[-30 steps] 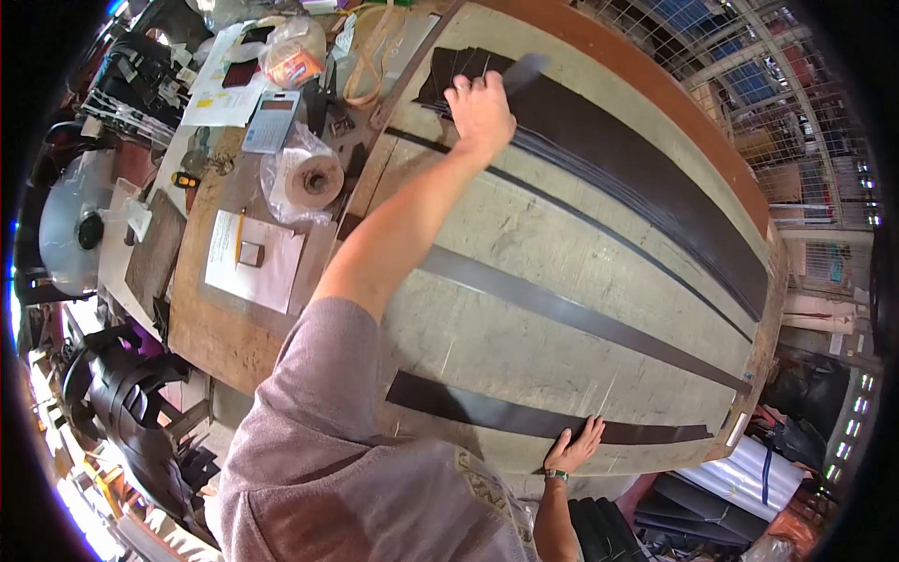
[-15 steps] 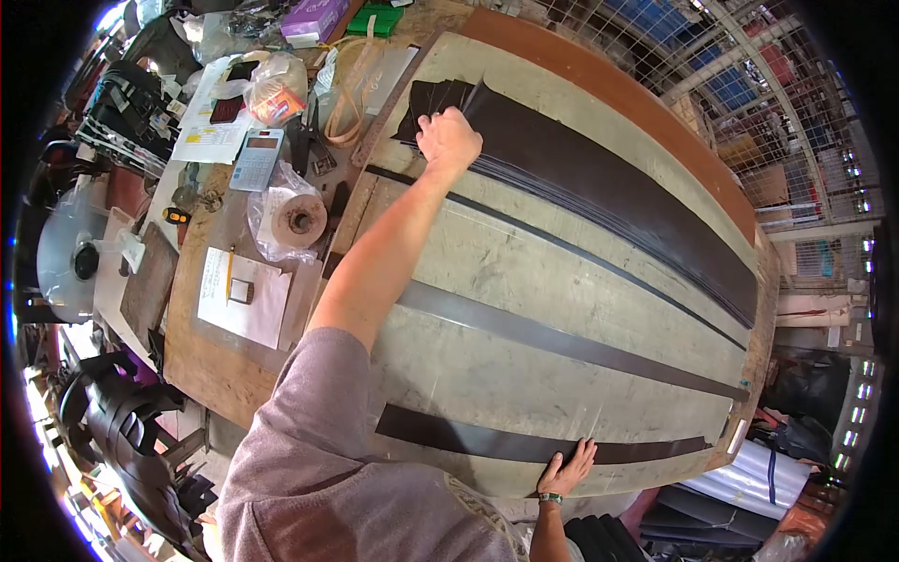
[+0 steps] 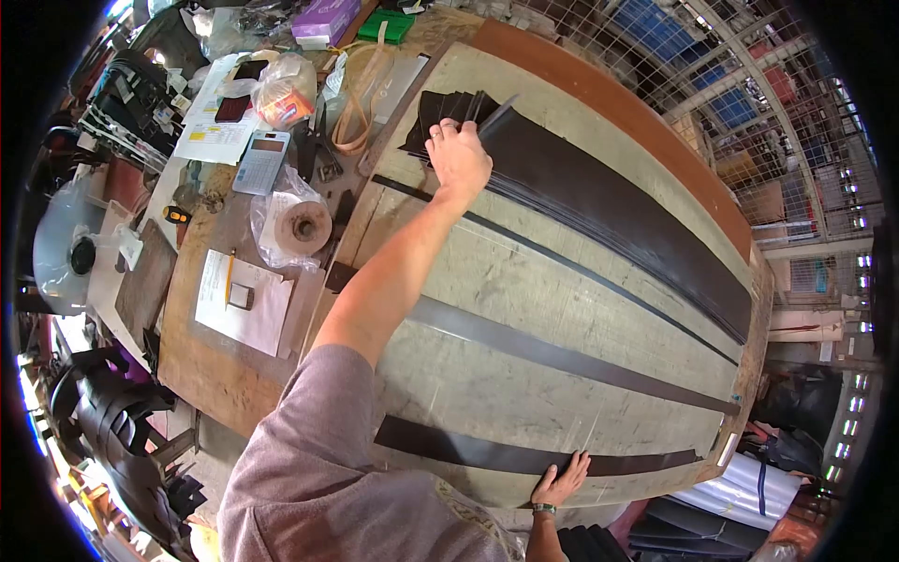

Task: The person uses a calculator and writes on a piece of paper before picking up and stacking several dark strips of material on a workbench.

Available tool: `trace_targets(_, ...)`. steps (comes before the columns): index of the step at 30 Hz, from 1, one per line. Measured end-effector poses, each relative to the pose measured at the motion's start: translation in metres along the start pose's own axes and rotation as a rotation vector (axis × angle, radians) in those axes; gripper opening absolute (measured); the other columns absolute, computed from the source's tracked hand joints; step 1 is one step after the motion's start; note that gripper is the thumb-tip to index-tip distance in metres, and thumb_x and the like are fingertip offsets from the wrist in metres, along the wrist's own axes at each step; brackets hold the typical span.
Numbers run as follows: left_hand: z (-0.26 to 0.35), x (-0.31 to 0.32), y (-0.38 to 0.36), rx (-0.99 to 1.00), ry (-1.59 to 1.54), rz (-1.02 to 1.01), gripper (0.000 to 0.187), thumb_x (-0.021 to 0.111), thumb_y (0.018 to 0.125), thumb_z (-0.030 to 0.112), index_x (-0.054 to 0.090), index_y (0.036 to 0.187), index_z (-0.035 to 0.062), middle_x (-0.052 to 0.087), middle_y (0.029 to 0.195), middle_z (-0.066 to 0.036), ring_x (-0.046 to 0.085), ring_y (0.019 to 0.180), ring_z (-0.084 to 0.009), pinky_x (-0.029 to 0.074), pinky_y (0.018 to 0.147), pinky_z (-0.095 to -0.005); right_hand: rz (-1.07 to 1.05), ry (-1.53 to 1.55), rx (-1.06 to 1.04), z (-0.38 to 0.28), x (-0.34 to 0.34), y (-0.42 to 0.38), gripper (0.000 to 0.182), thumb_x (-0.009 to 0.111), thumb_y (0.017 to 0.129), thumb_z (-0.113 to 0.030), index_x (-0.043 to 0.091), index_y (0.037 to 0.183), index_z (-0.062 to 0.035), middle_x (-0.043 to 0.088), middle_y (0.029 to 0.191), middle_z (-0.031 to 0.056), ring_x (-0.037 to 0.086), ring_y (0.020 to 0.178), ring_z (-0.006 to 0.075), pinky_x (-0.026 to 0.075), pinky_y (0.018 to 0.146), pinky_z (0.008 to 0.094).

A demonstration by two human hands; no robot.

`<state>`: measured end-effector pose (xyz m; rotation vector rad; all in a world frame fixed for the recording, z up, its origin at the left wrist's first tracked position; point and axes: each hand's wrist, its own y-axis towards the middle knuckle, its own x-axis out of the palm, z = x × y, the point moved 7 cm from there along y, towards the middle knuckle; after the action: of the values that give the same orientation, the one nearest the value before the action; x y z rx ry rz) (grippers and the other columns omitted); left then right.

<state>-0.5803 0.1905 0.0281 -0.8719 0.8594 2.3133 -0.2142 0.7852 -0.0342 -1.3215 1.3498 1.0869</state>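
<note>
A stack of long dark brown leather-like strips (image 3: 609, 201) lies across the far part of the board. My left hand (image 3: 459, 157) is at the stack's left end, fingers curled over the end of a top strip, whose corner is bent upward beside the knuckles. The fingertips are partly hidden. Near the front edge, my right hand (image 3: 562, 478) lies flat with fingers stretched out, touching a single dark strip (image 3: 487, 450). Between them lie a wide grey metal straightedge (image 3: 562, 351) and a thin dark strip (image 3: 599, 272).
The pale board (image 3: 506, 267) covers much of the table. To the left are a tape roll (image 3: 302, 225) in plastic, a calculator (image 3: 260, 161), a paper sheet (image 3: 243, 304) with a pencil, and a purple box (image 3: 323, 21). Wire mesh shelving (image 3: 749, 103) stands behind.
My left hand has pulled the strip's end up a little more, so its bent corner stands out further to the right. My right hand stays on the near strip. The view has shifted slightly.
</note>
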Motion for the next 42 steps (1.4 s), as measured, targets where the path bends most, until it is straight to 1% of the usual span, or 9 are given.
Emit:
trace_targets(5,0.024,-0.003,-0.008,0.165,-0.162,0.086,0.033,0.067,0.079,-0.002,0.069,0.112,0.0067,0.064,0.114,-0.017,0.062,0.11,-0.037,0.055,0.091,-0.0484,0.003,-0.002,-0.011,0.002,0.002,-0.001,0.069,0.049,0.102,-0.037,0.039,0.159,-0.0005,0.033,0.168,0.0233,0.025,0.157,0.0434,0.015,0.127,0.0556)
trace_targets(11,0.025,-0.003,-0.012,0.281,-0.093,0.115,0.037,0.068,0.079,0.002,0.07,0.114,0.01,0.066,0.107,-0.013,0.065,0.103,-0.0349,0.055,0.089,-0.0482,0.004,-0.005,-0.026,-0.002,-0.001,-0.001,0.07,0.049,0.102,-0.038,0.039,0.159,0.0008,0.034,0.167,0.0251,0.026,0.156,0.0455,0.017,0.127,0.0572)
trace_targets(14,0.027,-0.004,-0.018,0.268,-0.1,0.106,0.037,0.068,0.079,0.003,0.072,0.115,0.0105,0.066,0.107,-0.012,0.065,0.104,-0.0335,0.055,0.088,-0.047,-0.004,-0.011,-0.023,-0.001,-0.001,-0.001,0.069,0.05,0.102,-0.038,0.039,0.158,0.0016,0.035,0.166,0.0264,0.027,0.156,0.0469,0.018,0.126,0.0581)
trace_targets(18,0.019,-0.003,-0.023,0.229,-0.053,0.132,0.047,0.068,0.08,0.004,0.073,0.126,0.0143,0.067,0.122,-0.011,0.062,0.109,-0.0328,0.053,0.089,-0.0471,0.001,-0.005,-0.038,-0.002,-0.002,0.0,0.069,0.05,0.102,-0.038,0.039,0.157,0.0023,0.034,0.166,0.0268,0.027,0.156,0.0471,0.018,0.126,0.0585)
trace_targets(19,0.017,-0.004,-0.024,0.207,-0.041,0.094,0.052,0.067,0.081,0.005,0.071,0.132,0.0162,0.064,0.132,-0.012,0.061,0.115,-0.034,0.053,0.092,-0.0473,0.006,-0.003,-0.043,-0.002,-0.002,-0.001,0.069,0.049,0.103,-0.038,0.039,0.157,0.0024,0.035,0.166,0.0269,0.027,0.155,0.0472,0.018,0.126,0.0587)
trace_targets(23,0.005,0.004,-0.021,0.144,-0.029,0.022,0.053,0.067,0.083,0.005,0.068,0.136,0.0149,0.062,0.136,-0.013,0.06,0.123,-0.0357,0.053,0.098,-0.049,0.017,0.004,-0.048,-0.003,-0.003,0.0,0.069,0.048,0.103,-0.04,0.039,0.157,0.0025,0.035,0.165,0.0274,0.027,0.155,0.0477,0.018,0.126,0.059)
trace_targets(27,0.005,0.0,-0.018,0.139,-0.031,0.06,0.044,0.066,0.086,0.005,0.071,0.13,0.0059,0.067,0.13,-0.01,0.065,0.115,-0.0341,0.055,0.098,-0.0452,0.012,-0.009,-0.046,-0.001,-0.002,-0.001,0.069,0.047,0.103,-0.039,0.038,0.157,0.0027,0.035,0.165,0.0278,0.028,0.155,0.0481,0.018,0.126,0.0592)
trace_targets(36,-0.003,0.007,-0.009,0.113,-0.043,0.005,0.046,0.065,0.087,0.007,0.066,0.132,0.0053,0.064,0.128,-0.016,0.065,0.117,-0.0365,0.056,0.096,-0.0487,0.004,0.008,-0.048,-0.001,-0.001,-0.001,0.069,0.048,0.103,-0.037,0.038,0.157,0.0035,0.034,0.166,0.0277,0.026,0.156,0.0475,0.017,0.126,0.0594)
trace_targets(42,0.035,-0.007,-0.016,0.178,0.03,-0.096,0.037,0.071,0.09,0.016,0.067,0.125,0.0052,0.065,0.125,-0.018,0.066,0.117,-0.0383,0.056,0.097,-0.0491,0.007,0.019,-0.03,0.0,-0.002,-0.001,0.069,0.05,0.101,-0.036,0.039,0.157,0.0039,0.033,0.166,0.0274,0.026,0.156,0.0477,0.017,0.126,0.0592)
